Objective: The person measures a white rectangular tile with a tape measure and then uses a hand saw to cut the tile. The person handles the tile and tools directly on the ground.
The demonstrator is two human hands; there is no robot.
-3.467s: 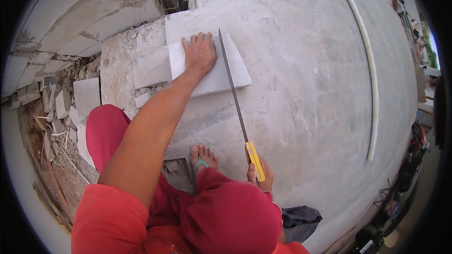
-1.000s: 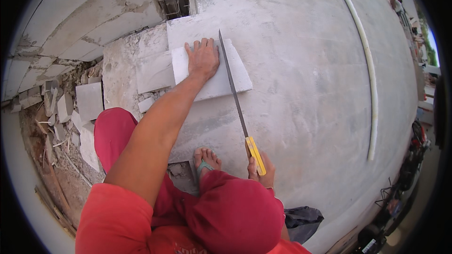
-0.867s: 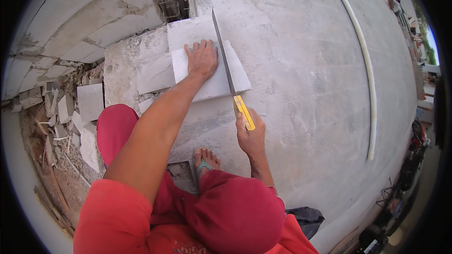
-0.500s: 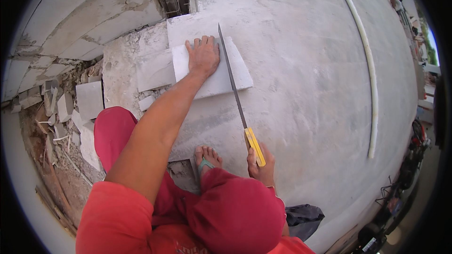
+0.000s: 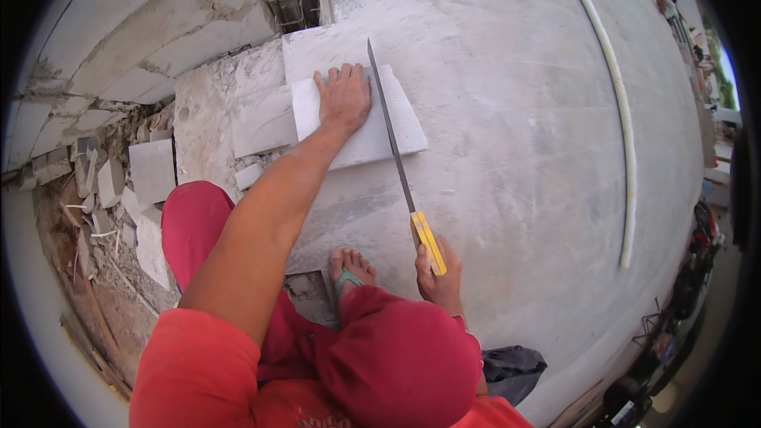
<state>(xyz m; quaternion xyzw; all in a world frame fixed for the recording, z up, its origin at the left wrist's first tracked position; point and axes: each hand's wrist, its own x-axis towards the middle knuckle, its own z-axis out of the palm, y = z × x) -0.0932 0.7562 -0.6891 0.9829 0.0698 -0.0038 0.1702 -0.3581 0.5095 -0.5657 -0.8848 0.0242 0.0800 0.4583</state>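
1. Concrete floor [image 5: 507, 150]: grey, dusty; long white pipe [image 5: 622, 127] lies along its right side.
2. Block wall [image 5: 135, 24] upper left, broken tile scraps [image 5: 151, 170] at its foot.
3. Slab [image 5: 357, 123]: pale, flat on the floor, resting on a larger sheet just ahead of the knees.
4. Saw [image 5: 392, 143]: blade crosses the slab's right part on edge, yellow handle nearest the body.
5. Left hand [image 5: 345, 99]: fingers spread, palm pressed flat on the slab, beside the blade.
6. Right hand [image 5: 436, 269]: fist wrapped round the saw handle.
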